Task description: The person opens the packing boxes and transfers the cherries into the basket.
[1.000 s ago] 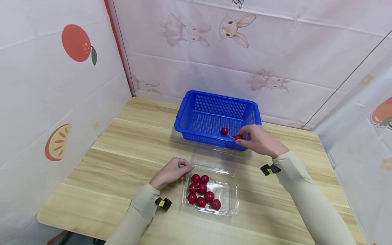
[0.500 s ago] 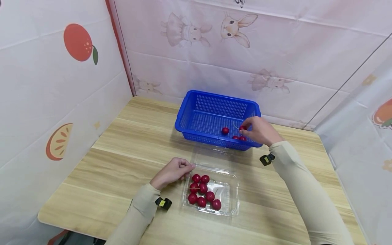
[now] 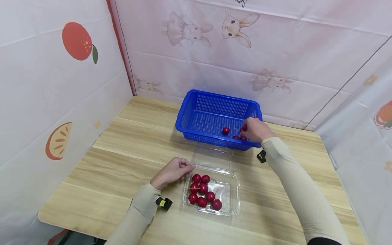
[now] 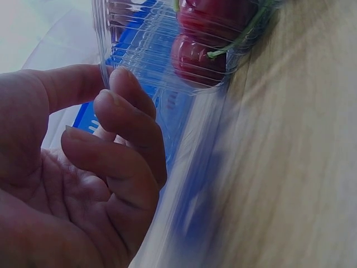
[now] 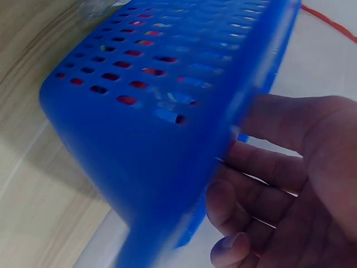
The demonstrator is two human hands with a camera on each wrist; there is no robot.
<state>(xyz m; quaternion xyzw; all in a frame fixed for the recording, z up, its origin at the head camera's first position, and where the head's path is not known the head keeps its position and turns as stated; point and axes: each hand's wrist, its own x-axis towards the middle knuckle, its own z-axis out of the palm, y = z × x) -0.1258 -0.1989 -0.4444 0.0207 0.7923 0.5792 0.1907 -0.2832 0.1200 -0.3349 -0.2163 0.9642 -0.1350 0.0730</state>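
Observation:
My left hand (image 3: 174,172) pinches the back left corner of a clear plastic clamshell box (image 3: 234,194) between thumb and index finger, the other fingers curled loosely. Several dark red cherries (image 3: 203,188), some with stems, lie in the left and front part of the box. My right hand (image 3: 256,130) reaches over the front right rim of the blue basket (image 3: 199,132), fingertips around a cherry (image 3: 243,130) low inside it. In the right wrist view, the basket wall (image 5: 139,151) hides those fingertips. Near them in the basket lie a single cherry (image 3: 226,130) and two more by the front wall.
The box's clear lid (image 3: 211,158) lies folded back flat between box and basket. Behind the basket stands a printed cloth wall (image 3: 196,61), with another on each side. Wooden tabletop (image 3: 122,163) extends to the left and right.
My right hand has carried a cherry from the basket's front rim back and down into the basket. Two cherries it covered now show by the front wall. The left hand stays put.

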